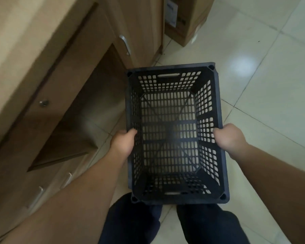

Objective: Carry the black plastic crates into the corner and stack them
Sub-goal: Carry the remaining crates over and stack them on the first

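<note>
An empty black plastic crate (173, 69) with perforated walls and floor hangs in front of me above the tiled floor, open side up. My left hand (122, 140) grips its left long rim, fingers curled over into the inside. On the opposite long rim my right hand (230, 138) holds the same way. Through the crate's slotted floor the pale tiles show. My dark trouser legs (134, 222) appear just below the crate's near end.
A wooden desk (42, 59) with drawers, metal handles and an open kneehole runs along the left. A cardboard box (187, 16) stands on the floor at the top centre. Pale tiled floor (271, 76) spreads to the right.
</note>
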`<state>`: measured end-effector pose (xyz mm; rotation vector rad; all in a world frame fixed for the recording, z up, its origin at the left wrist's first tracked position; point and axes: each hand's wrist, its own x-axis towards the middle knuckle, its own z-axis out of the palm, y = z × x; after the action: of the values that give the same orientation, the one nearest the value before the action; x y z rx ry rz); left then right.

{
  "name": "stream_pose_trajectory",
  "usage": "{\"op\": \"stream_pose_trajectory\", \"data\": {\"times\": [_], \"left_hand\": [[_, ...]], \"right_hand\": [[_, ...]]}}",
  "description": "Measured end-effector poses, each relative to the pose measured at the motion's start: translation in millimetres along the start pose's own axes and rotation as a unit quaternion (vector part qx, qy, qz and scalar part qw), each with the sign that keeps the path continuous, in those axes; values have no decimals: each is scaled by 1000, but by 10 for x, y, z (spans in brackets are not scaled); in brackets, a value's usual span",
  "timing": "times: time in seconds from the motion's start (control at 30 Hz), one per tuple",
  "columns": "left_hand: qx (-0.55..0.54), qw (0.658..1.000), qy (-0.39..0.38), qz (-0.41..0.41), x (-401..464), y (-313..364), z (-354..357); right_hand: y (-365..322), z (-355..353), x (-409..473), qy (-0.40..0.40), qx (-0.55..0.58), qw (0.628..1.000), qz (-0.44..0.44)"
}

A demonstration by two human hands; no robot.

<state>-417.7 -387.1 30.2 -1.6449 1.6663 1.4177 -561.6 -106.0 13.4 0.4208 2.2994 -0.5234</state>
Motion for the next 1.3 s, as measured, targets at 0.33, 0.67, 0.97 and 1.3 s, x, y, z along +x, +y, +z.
{"op": "stream_pose_trajectory", "data": {"times": [0.33, 0.67, 0.97, 1.3], "left_hand": [[-15, 999, -19, -23, -1457, 230, -485], [-58, 998, -17, -33, -2483, 170, -655], [-88, 995, 40, -26, -3294, -64, -638], [-171, 979, 100, -53, -4086, -1129, -742]], "right_hand": [[24, -1125, -1397, 16, -20, 999, 45], [83, -1717, -2133, 15, -74, 997, 33], [137, -2152, -2490, -1, -124, 990, -65], [154, -2155, -3150, -9, -210, 960, -187]]}}
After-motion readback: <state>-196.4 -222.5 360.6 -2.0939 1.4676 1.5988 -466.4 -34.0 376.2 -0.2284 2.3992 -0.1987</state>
